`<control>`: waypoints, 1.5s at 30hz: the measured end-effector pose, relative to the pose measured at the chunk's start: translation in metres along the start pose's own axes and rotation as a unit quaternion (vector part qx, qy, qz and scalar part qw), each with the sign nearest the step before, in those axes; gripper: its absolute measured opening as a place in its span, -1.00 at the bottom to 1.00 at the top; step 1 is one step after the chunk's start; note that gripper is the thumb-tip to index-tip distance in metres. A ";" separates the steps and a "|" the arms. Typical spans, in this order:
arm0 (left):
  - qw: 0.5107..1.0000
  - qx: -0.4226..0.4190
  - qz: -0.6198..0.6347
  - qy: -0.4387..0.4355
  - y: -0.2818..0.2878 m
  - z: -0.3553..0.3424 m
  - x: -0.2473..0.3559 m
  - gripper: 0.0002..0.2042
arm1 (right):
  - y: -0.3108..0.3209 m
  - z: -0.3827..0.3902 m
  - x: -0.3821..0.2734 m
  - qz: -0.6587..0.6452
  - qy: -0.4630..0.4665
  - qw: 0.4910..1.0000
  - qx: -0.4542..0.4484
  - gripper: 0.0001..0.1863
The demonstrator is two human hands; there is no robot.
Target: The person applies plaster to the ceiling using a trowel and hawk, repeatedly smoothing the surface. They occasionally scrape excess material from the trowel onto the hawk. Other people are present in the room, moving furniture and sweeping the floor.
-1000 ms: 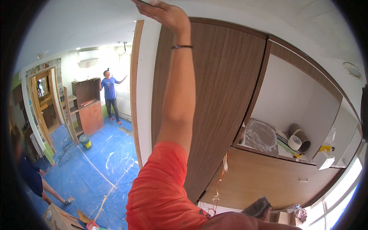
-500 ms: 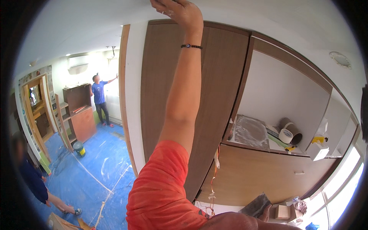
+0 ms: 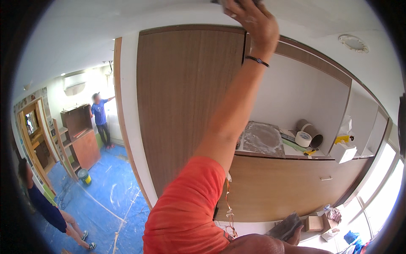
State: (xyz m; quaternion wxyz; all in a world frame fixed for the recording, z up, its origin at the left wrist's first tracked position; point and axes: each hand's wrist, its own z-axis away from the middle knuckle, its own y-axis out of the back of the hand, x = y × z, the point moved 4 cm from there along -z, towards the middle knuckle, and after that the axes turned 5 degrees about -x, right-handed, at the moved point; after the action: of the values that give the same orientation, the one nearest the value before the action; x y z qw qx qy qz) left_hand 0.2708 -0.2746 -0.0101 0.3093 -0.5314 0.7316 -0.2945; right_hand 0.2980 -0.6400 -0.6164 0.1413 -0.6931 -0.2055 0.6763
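Observation:
My left arm stretches up in a red-orange sleeve. At the top edge my left hand (image 3: pixel 251 23), marked with whitish smears, is closed around a dark tool (image 3: pixel 243 2) against the white ceiling. Most of that tool lies outside the picture, so its kind cannot be told. Low on the right, my right hand (image 3: pixel 294 237) is partly hidden behind skin at the lower edge. Its fingers grip a dark, flat, grey-smeared plate (image 3: pixel 284 227), held tilted. Nearest to the raised arm is a tall brown cabinet door (image 3: pixel 186 97).
A cabinet niche holds a smeared grey board (image 3: pixel 263 139), a tape roll (image 3: pixel 303 139) and a dark tube (image 3: pixel 314 133). Orange wires (image 3: pixel 229 203) hang below. Blue sheeting (image 3: pixel 105 186) covers the floor at left, with a bucket (image 3: pixel 84 176) and two people (image 3: pixel 100 112).
My left hand has swept to the right along the ceiling, and more of the dark tool shows. The view has shifted slightly. The nearer person at left shows more fully, both feet visible.

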 end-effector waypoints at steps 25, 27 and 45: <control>0.561 -0.727 0.385 0.088 0.360 0.232 0.026 -0.51 | -0.242 -0.034 0.001 -0.267 -0.121 0.931 -0.219 -0.55; 0.582 -0.775 0.235 -0.072 0.363 0.221 -0.017 -0.45 | -0.243 -0.039 -0.002 -0.281 -0.159 0.928 -0.185 -0.58; 0.993 0.077 -0.088 0.012 0.130 -0.138 -0.229 -0.40 | -0.236 -0.030 -0.018 -0.271 -0.074 0.955 -0.091 -0.60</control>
State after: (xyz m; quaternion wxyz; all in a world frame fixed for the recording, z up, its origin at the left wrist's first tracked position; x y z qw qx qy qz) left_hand 0.1433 -0.0063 0.0108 0.3130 -0.5644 0.6614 -0.3822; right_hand 0.3052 -0.4392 -0.4871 0.2399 -0.5694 -0.4563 0.6404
